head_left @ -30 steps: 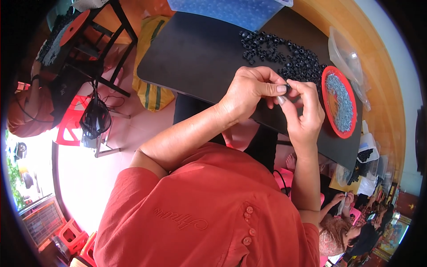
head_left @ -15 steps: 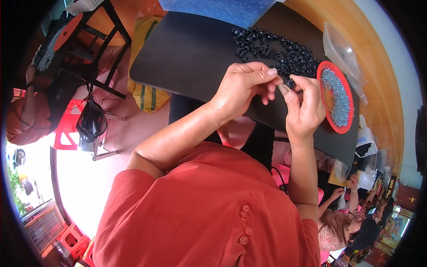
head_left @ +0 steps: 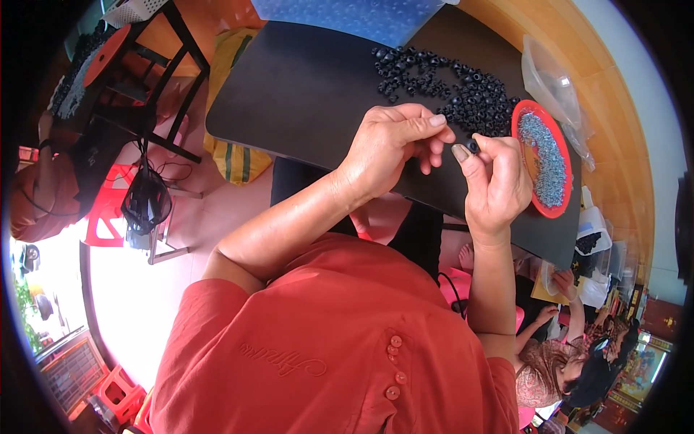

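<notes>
My right hand [head_left: 497, 177] pinches a small round black plastic piece [head_left: 473, 146] between thumb and forefinger, with a dark hole showing in its face. Just to the left, my left hand [head_left: 390, 141] has its thumb pressed toward the forefinger. Whatever lies between those fingertips, if anything, is too small to make out. A narrow gap separates the two hands, which are above the table's near edge. Beyond them, a heap of similar black pieces [head_left: 481, 101] spreads over the dark table [head_left: 303, 87]. A red plate [head_left: 567, 184] beside my right hand bears small silvery metal parts [head_left: 546, 155].
A blue translucent bin [head_left: 354, 16] stands at the far side of the table. Clear plastic bags [head_left: 553, 79] lie at the right by the wooden wall. A yellow sack [head_left: 235, 152] is left of the table. Other people sit at far left and lower right.
My hands have drawn slightly apart, the right one moving a little down and right with the black piece, which now shows more fully.
</notes>
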{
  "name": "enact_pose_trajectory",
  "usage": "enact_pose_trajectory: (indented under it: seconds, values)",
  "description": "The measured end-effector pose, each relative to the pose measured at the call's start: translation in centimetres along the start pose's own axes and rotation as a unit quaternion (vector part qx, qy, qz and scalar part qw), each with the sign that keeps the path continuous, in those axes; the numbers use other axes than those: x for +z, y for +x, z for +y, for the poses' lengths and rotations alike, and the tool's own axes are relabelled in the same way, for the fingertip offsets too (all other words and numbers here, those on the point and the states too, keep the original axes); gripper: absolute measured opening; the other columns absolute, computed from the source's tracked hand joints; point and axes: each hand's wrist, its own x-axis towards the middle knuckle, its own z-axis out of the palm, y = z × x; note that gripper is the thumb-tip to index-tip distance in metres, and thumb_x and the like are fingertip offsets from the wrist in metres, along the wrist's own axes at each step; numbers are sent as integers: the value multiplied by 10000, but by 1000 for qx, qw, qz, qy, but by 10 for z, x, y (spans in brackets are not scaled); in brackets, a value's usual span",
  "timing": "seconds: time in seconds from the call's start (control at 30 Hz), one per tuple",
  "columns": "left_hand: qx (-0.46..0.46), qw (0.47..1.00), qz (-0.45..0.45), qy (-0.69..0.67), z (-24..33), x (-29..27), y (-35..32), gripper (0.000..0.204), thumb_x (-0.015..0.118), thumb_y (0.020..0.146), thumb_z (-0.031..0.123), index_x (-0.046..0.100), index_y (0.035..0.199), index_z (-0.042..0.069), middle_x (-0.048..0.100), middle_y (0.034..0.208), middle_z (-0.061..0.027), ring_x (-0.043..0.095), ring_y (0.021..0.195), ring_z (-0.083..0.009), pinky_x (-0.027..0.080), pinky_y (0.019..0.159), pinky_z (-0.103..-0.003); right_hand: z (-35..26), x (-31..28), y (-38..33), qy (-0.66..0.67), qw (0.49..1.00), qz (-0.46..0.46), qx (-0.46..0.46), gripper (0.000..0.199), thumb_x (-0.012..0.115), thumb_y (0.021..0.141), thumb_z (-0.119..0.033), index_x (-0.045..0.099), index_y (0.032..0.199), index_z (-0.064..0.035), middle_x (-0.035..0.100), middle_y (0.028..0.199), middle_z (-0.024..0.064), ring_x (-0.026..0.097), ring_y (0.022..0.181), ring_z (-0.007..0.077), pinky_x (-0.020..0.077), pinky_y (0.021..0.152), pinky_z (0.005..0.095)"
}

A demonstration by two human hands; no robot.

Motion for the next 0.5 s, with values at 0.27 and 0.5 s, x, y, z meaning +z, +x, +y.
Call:
enact_pose_trajectory:
  seconds: [0.27, 0.5]
  values:
    - [-7, 1000, -4, -22, -1, 0, 1, 213, 591, 965, 143, 657, 881, -41, 668, 810, -103, 600, 654, -145, 493, 575, -278, -3, -3, 0, -29, 999, 0, -33, 199, 756, 823, -77, 615, 927, 17, 582, 752, 94, 529, 584, 185, 429, 521, 299]
    - [-5, 1000, -8, -2, -1, -2, 1, 213, 587, 957, 150, 661, 901, -41, 667, 814, -109, 622, 676, -177, 490, 599, -297, -5, -5, 3, -54, 996, 0, -72, 219, 759, 817, -82, 613, 937, 29, 590, 782, 122, 537, 584, 219, 436, 523, 310]
